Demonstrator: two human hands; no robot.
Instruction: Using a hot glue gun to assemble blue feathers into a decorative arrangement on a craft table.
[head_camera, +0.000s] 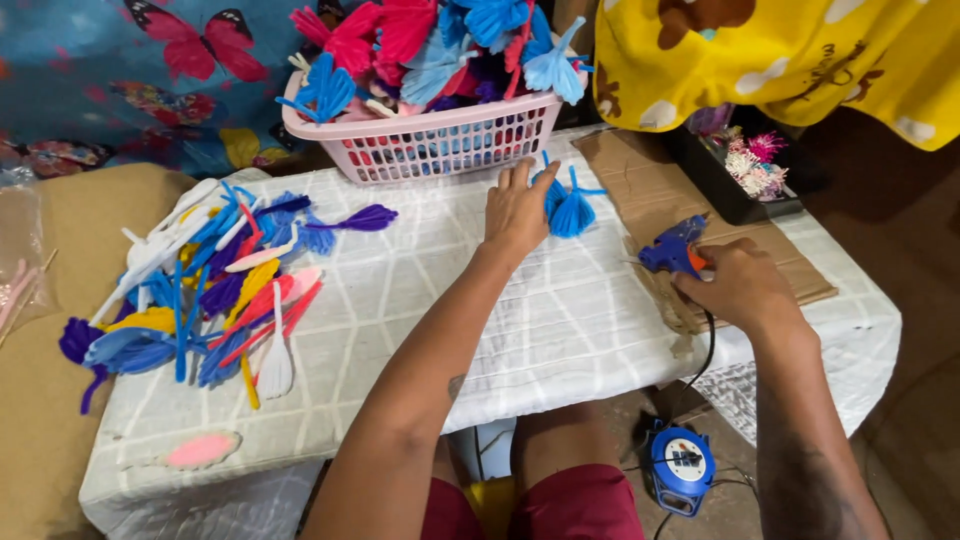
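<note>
At the far left edge, a clear bag (18, 250) is cut off, and what is in it is hard to make out. A big pile (205, 285) of blue, white, yellow, purple and red fluffy shapes lies on the left part of the table (560, 330), so mixed up that single ones are hard to tell apart. Near the front edge lies one pink piece (203, 450) by itself. At the far side stands a pink basket (430, 140) full of blue and red shapes, and its top is cut off by the picture edge. Just in front of the basket, the left hand (518, 210) lies flat with its fingers spread a little, resting on a blue tuft (570, 212); the hand hides part of the tuft. To the right lies a sheet of brown cardboard (650, 185). On it, the right hand (742, 285) is curled around a blue glue gun (672, 248); the hand hides the handle, and only the front of the gun shows. A black cord (706, 355) runs down from it to a blue round reel (680, 468) on the floor. At the far right a black tray (735, 180) holds small fluffy bits, too small to tell. A yellow cloth (780, 55) hangs above it.
</note>
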